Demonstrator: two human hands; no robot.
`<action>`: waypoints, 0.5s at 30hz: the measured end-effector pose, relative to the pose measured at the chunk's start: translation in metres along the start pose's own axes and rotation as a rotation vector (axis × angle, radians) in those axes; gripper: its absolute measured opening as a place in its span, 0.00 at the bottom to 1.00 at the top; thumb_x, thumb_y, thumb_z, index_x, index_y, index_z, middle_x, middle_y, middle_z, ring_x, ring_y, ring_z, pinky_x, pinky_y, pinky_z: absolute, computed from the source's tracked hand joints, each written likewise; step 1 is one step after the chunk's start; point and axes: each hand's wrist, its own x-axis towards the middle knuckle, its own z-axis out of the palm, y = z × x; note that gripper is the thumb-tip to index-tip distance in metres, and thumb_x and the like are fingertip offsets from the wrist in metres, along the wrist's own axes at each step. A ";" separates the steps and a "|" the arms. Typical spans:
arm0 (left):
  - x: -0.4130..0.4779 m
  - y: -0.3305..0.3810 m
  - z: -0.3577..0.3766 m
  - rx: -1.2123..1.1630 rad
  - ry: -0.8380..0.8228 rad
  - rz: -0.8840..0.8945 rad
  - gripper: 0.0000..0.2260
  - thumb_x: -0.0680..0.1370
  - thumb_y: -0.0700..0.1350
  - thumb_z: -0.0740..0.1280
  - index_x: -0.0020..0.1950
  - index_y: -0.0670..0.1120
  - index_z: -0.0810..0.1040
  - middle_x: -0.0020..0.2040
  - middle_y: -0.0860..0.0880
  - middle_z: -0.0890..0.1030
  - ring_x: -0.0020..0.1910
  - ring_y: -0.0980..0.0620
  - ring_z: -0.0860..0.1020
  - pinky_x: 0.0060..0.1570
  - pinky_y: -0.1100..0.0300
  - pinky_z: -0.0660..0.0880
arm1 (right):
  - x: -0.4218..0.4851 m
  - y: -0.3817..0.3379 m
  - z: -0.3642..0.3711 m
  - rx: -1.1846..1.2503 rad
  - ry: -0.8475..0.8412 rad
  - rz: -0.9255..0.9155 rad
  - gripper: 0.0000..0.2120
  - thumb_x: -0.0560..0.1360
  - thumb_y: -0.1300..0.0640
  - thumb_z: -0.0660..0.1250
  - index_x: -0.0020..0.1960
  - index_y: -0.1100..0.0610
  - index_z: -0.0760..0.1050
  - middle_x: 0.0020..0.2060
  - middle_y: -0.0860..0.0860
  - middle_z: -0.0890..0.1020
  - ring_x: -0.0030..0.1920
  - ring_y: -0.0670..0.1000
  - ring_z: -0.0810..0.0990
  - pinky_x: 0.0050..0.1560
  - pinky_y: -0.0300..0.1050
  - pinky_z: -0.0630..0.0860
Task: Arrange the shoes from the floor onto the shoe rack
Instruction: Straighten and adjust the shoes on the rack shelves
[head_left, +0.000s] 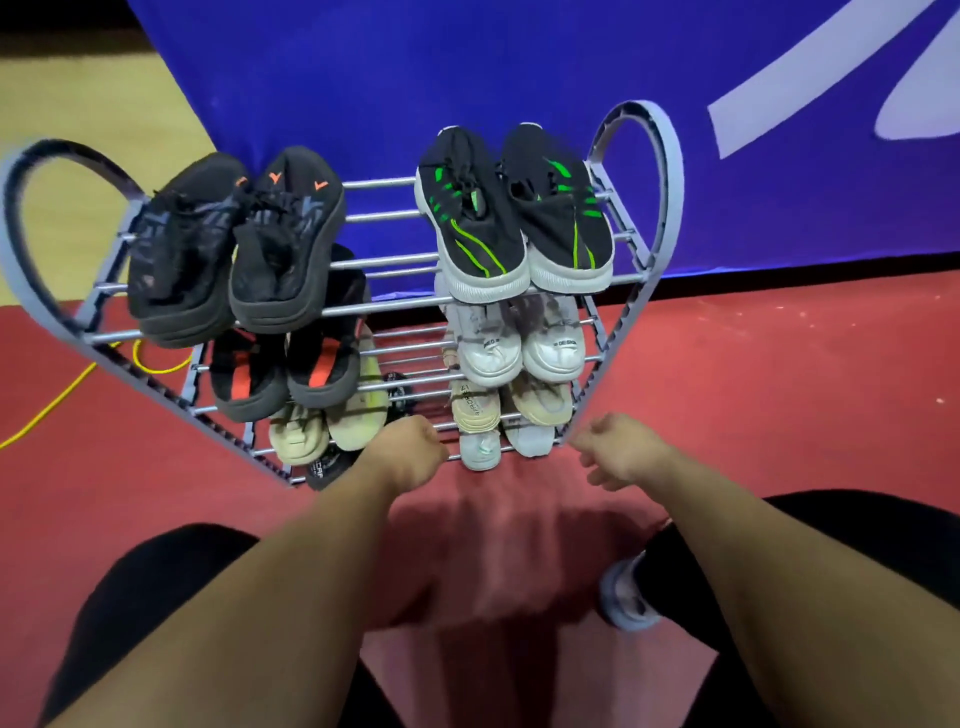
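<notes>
Risk: the black green-striped trainers (483, 223) overhang the front rod of the grey heart-sided metal shoe rack (671, 171) and could slide off if it is jolted. At the lowest tier the left hand (410, 447) is curled, grip not discernible; the right hand (618, 452) is loosely curled and holds nothing. Legible: "DESIGN" on the white trainers (519, 348) one tier below; other lettering unreadable.

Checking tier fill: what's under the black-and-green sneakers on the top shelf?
A white pair on the next tier, a beige pair below it. Each pair's far end is covered by the pair above.
</notes>
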 end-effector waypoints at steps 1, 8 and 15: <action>0.008 0.000 0.003 -0.030 -0.012 -0.027 0.07 0.77 0.45 0.68 0.40 0.50 0.77 0.44 0.45 0.83 0.44 0.43 0.81 0.52 0.51 0.81 | 0.008 -0.001 -0.001 -0.008 -0.011 0.010 0.10 0.79 0.53 0.66 0.46 0.60 0.77 0.40 0.56 0.82 0.35 0.56 0.83 0.38 0.49 0.78; 0.051 0.016 0.025 -0.679 -0.105 -0.245 0.09 0.74 0.46 0.72 0.51 0.45 0.79 0.42 0.45 0.84 0.38 0.47 0.83 0.31 0.61 0.74 | 0.043 -0.027 0.017 0.430 -0.050 0.106 0.09 0.78 0.54 0.66 0.57 0.56 0.75 0.49 0.55 0.84 0.39 0.55 0.83 0.45 0.51 0.82; 0.077 0.018 0.042 -0.786 -0.059 -0.340 0.09 0.76 0.44 0.71 0.53 0.40 0.83 0.37 0.48 0.83 0.36 0.49 0.77 0.37 0.57 0.77 | 0.067 -0.025 0.040 0.581 0.041 0.224 0.11 0.78 0.57 0.61 0.59 0.57 0.74 0.45 0.54 0.82 0.39 0.54 0.83 0.42 0.48 0.81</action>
